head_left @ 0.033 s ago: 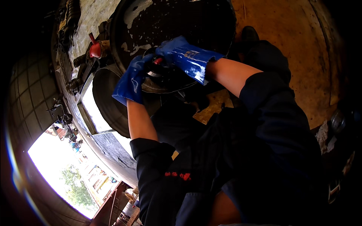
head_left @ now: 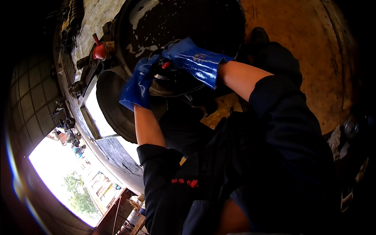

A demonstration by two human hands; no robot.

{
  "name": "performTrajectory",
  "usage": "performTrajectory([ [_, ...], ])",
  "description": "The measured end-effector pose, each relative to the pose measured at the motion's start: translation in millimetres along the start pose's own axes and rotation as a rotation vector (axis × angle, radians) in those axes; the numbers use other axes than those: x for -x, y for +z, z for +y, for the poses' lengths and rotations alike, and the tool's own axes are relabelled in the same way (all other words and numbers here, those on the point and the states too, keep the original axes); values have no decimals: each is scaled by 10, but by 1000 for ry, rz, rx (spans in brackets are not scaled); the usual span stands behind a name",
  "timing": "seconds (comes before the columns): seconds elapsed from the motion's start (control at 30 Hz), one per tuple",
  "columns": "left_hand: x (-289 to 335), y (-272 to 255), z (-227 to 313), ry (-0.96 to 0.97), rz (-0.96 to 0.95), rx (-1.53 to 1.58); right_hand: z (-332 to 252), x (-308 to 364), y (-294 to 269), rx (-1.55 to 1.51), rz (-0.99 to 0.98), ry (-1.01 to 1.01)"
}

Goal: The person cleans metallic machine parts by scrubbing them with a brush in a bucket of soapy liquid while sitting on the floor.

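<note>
Both hands wear long blue rubber gloves, over the near edge of a wide round black basin (head_left: 121, 43) holding dark, wet-looking liquid with pale foam. My left hand (head_left: 140, 80) is closed on the left side of a dark part (head_left: 170, 76) with a shiny metal band and a small red piece (head_left: 166, 65). My right hand (head_left: 192, 58) is closed round its far right side. The part's exact kind cannot be made out, and the gloves hide much of it. Most fingertips are lost in the dark.
A second dark round tub (head_left: 111, 105) stands below left of the basin. A red funnel-shaped thing (head_left: 99, 51) sits left of the basin, near dark machine parts (head_left: 76, 89). Brown, stained floor (head_left: 309, 70) lies to the right. A bright doorway (head_left: 58, 176) shows at lower left.
The red piece has shifted slightly right and shows more fully between the gloves. My left glove and forearm have moved a little to the right; my right glove's cuff has tilted slightly.
</note>
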State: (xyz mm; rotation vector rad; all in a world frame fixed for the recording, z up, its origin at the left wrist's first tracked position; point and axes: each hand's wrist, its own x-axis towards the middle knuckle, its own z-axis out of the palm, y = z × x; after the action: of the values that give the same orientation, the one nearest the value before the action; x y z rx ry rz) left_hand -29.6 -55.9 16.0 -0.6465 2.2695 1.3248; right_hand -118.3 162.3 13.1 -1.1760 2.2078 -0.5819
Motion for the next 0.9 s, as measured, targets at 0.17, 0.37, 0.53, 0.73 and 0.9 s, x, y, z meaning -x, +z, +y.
performTrajectory([
  [0.17,212,601,-76,-145,311,477,187,13,43,-543,-85,216],
  [0.37,55,764,-470,141,695,207,415,333,261,-1316,142,-54],
  [0.53,195,541,-1,-76,308,470,329,403,-32,-812,143,152],
  [0.73,-165,-111,331,-109,-185,-238,122,48,125,-107,243,-86],
  [0.9,-95,40,344,83,-17,-168,351,-47,-131,-597,-133,263],
])
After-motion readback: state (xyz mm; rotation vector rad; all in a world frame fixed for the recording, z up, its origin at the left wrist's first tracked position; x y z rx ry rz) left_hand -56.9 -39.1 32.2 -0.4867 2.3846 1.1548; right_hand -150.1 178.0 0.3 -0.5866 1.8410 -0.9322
